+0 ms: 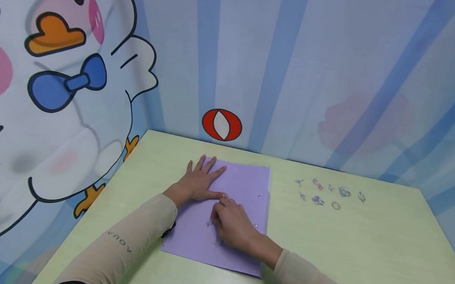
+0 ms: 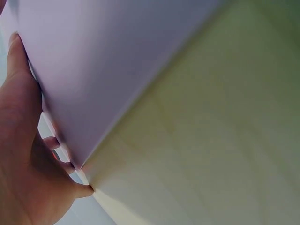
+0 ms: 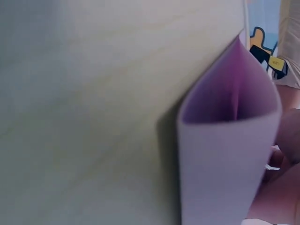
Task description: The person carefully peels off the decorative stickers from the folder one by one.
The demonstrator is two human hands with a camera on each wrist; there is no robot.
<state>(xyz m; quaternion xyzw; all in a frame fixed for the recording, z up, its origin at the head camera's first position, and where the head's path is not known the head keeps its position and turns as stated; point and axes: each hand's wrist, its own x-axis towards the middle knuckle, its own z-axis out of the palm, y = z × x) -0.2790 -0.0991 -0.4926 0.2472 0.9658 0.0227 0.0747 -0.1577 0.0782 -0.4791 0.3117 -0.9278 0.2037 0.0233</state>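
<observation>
A purple folder (image 1: pixel 245 181) lies on the pale table. My left hand (image 1: pixel 198 184) rests spread on its upper left part, fingers fanned towards the far edge and thumb pointing right. In the left wrist view, the same hand (image 2: pixel 28 140) lies along the folder's edge. Close to that thumb, my right hand (image 1: pixel 233 225) is over the folder's middle, fingers bent down to the surface. A small greyish sticker (image 1: pixel 209 223) shows beside its fingertips, and another small dark mark (image 1: pixel 222 243) lies below. The fingertips are hidden, so I cannot tell whether they pinch anything.
Several small flower, heart and ring stickers (image 1: pixel 318 200) lie in two rows on the table (image 1: pixel 360 249) right of the folder. Two small shiny studs (image 1: pixel 259 196) sit near the folder's right side. Its folded purple edge (image 3: pixel 225 164) bulges in the right wrist view. Printed fabric (image 1: pixel 239 53) hangs behind.
</observation>
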